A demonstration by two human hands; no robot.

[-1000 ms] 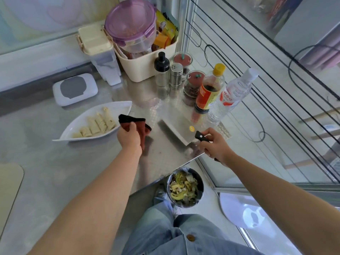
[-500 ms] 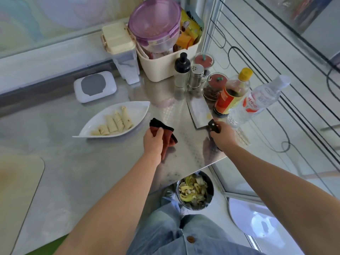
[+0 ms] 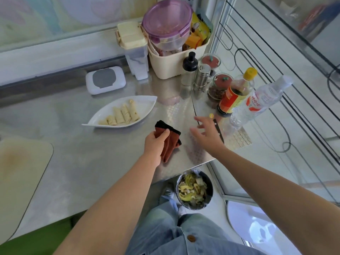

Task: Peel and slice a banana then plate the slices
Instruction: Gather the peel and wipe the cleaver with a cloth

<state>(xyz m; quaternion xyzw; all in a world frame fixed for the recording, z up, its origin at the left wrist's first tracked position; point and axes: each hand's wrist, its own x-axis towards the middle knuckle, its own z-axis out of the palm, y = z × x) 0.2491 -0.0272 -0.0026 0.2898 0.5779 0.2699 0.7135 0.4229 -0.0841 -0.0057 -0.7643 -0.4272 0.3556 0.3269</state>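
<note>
Several banana slices (image 3: pixel 122 115) lie in a row on a white leaf-shaped plate (image 3: pixel 147 103) on the steel counter. My left hand (image 3: pixel 155 144) grips a folded rust-red cloth (image 3: pixel 170 141) just right of the plate. A cleaver (image 3: pixel 203 107) lies flat on the counter by the bottles, its black handle (image 3: pixel 219 130) pointing toward me. My right hand (image 3: pixel 206 132) hovers over that handle with fingers spread, holding nothing. A bin (image 3: pixel 194 190) on the floor below the counter edge holds banana peels.
A cream cutting board (image 3: pixel 20 177) lies at the left. Behind the cleaver stand a sauce bottle (image 3: pixel 234 94), a water bottle (image 3: pixel 261 100), shakers (image 3: pixel 201 76) and jars. A cream basket (image 3: pixel 171 63) with a purple-lidded tub and a white box (image 3: pixel 105 82) sit further back.
My right hand has laid the cleaver flat by the bottles, let go of its handle and opened. My left hand still grips the cloth. The camera has tilted down.
</note>
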